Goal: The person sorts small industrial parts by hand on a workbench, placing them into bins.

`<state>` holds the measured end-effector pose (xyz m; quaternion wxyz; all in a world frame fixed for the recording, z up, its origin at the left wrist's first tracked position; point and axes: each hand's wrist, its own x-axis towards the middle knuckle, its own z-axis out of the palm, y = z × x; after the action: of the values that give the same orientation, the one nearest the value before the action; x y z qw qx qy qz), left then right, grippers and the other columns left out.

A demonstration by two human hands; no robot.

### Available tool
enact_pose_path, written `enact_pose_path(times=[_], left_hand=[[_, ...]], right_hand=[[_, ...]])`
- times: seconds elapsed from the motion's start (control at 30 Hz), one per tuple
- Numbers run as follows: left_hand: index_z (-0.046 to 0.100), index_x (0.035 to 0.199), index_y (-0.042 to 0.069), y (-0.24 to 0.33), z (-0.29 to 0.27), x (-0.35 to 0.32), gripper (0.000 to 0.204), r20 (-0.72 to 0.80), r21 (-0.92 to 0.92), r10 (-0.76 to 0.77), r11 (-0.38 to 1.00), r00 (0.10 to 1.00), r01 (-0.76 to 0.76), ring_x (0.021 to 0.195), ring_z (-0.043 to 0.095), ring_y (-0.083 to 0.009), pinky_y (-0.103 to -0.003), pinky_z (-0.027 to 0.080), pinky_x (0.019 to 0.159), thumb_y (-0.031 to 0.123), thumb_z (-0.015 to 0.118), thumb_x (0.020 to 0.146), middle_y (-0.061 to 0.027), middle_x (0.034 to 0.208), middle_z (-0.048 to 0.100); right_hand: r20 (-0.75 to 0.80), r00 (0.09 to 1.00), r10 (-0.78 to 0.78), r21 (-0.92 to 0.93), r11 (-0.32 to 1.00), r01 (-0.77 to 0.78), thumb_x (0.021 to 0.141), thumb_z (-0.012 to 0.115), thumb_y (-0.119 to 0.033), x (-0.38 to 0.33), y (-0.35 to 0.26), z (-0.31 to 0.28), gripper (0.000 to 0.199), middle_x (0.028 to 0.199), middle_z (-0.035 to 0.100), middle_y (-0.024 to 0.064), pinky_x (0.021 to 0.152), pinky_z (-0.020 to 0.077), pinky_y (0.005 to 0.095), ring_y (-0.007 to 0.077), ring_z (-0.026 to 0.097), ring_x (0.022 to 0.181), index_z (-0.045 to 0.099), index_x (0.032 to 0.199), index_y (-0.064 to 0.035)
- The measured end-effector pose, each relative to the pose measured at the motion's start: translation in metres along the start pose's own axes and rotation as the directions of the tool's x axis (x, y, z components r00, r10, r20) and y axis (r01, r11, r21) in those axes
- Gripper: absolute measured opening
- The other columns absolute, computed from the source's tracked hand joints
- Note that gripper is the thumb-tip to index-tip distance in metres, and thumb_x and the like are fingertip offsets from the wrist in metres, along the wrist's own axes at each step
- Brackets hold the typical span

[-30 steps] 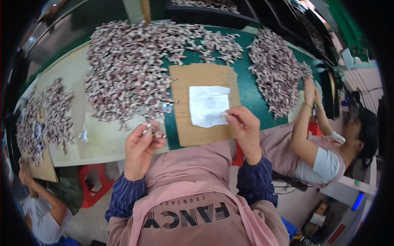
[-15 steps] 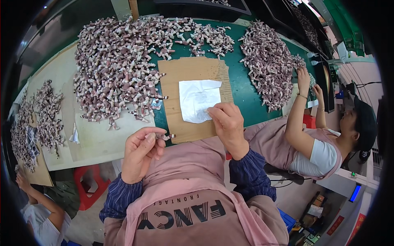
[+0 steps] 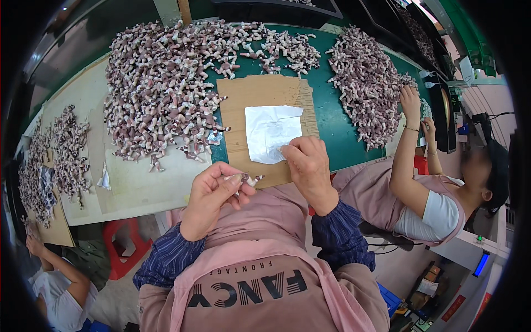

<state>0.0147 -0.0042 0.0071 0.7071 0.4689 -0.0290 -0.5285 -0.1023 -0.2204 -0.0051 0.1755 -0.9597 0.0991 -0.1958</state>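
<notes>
My left hand (image 3: 217, 195) pinches a small white-and-brown figurine (image 3: 255, 180) between thumb and fingers, just over the near edge of a cardboard sheet (image 3: 234, 133). The figurine's end sticks out to the right; the rest is covered by my fingers. A creased white paper sheet (image 3: 271, 124) lies on the cardboard. At its lower right corner my right hand (image 3: 311, 169) has thumb and forefinger pressed together. Whatever the fingertips hold there is too small to make out.
A large heap of similar figurines (image 3: 160, 94) covers the table left of the cardboard, and another heap (image 3: 365, 83) lies to the right. Smaller piles (image 3: 69, 149) are at far left. One co-worker (image 3: 426, 188) sits at right, another (image 3: 61, 288) at lower left. Black trays (image 3: 276, 12) stand behind.
My left hand has moved right with the figurine, closer to my right hand. My right hand stays at the paper's corner. The whole view has shifted slightly.
</notes>
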Motion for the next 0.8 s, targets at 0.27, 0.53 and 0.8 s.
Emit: enact_pose_path(times=[0.27, 0.53, 0.8], left_hand=[[0.062, 0.101, 0.003, -0.013, 0.007, 0.012, 0.012, -0.07, 0.071, 0.034, 0.997, 0.997, -0.029, 0.063, 0.061, -0.0069, -0.018, 0.045, 0.051, 0.015, 0.06, 0.1, -0.0088, 0.085, 0.071], [0.063, 0.101, 0.002, -0.019, 0.014, 0.013, 0.01, -0.086, 0.168, 0.085, 0.983, 0.993, -0.07, 0.063, 0.058, -0.0047, -0.017, 0.044, 0.051, 0.012, 0.061, 0.099, -0.0065, 0.082, 0.07], [0.065, 0.101, 0.002, -0.015, 0.016, 0.007, 0.012, -0.098, 0.253, 0.044, 0.967, 0.994, -0.018, 0.062, 0.053, -0.0018, -0.016, 0.04, 0.051, 0.013, 0.062, 0.098, -0.0019, 0.079, 0.068]], right_hand=[[-0.145, 0.982, 0.121, 0.276, 0.958, -0.077, 0.074, 0.072, 0.003, -0.005, -0.014, -0.009, 0.018, 0.087, 0.063, 0.0071, 0.073, 0.0458, 0.0368, 0.026, 0.06, 0.083, 0.069, 0.09, -0.0039], [-0.1, 0.981, 0.169, 0.522, 0.848, -0.093, 0.073, 0.076, 0.006, -0.018, -0.042, -0.005, 0.022, 0.089, 0.065, 0.0086, 0.068, 0.0474, 0.0338, 0.0243, 0.06, 0.081, 0.07, 0.092, -0.0019], [-0.102, 0.993, 0.053, 0.49, 0.871, 0.003, 0.076, 0.074, 0.006, -0.019, -0.043, -0.007, 0.02, 0.089, 0.065, 0.009, 0.064, 0.0492, 0.0321, 0.024, 0.062, 0.076, 0.07, 0.094, -0.0005]])
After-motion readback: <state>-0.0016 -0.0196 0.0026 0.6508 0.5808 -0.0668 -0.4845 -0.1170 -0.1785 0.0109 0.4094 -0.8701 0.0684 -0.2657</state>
